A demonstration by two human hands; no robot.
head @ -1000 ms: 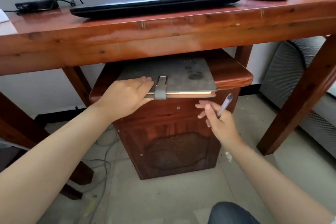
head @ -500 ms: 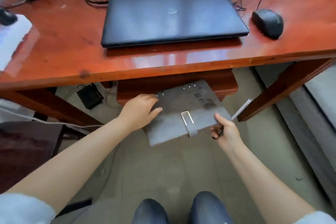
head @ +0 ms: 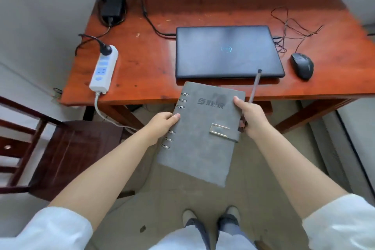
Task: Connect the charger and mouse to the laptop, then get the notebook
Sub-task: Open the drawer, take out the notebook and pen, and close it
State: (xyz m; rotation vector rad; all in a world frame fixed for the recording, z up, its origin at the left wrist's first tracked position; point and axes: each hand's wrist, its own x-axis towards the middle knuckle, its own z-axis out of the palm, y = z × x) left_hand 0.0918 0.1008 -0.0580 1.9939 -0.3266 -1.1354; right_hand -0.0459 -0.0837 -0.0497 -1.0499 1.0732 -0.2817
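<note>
I hold a grey ring-bound notebook (head: 199, 134) in the air in front of the desk, its far edge over the desk's front edge. My left hand (head: 162, 123) grips its ringed left side. My right hand (head: 252, 116) grips its right side and also holds a pen (head: 254, 87) pointing up toward the laptop. The closed black laptop (head: 225, 51) lies on the red wooden desk (head: 146, 63). A charger brick (head: 112, 7) sits at the back left, its cable running to the laptop's left side. The black mouse (head: 302, 66) lies right of the laptop, its thin cable reaching the laptop's right side.
A white power strip (head: 104, 67) with a plug in it lies on the desk's left part. A dark wooden chair (head: 67, 152) stands at the left, close to my left arm. Grey floor lies below, with my feet (head: 211, 219) at the bottom.
I have pulled the notebook off the low cabinet under the desk and lifted it up. My view rose from under the desk to above it. Both hands now grip the notebook's sides.
</note>
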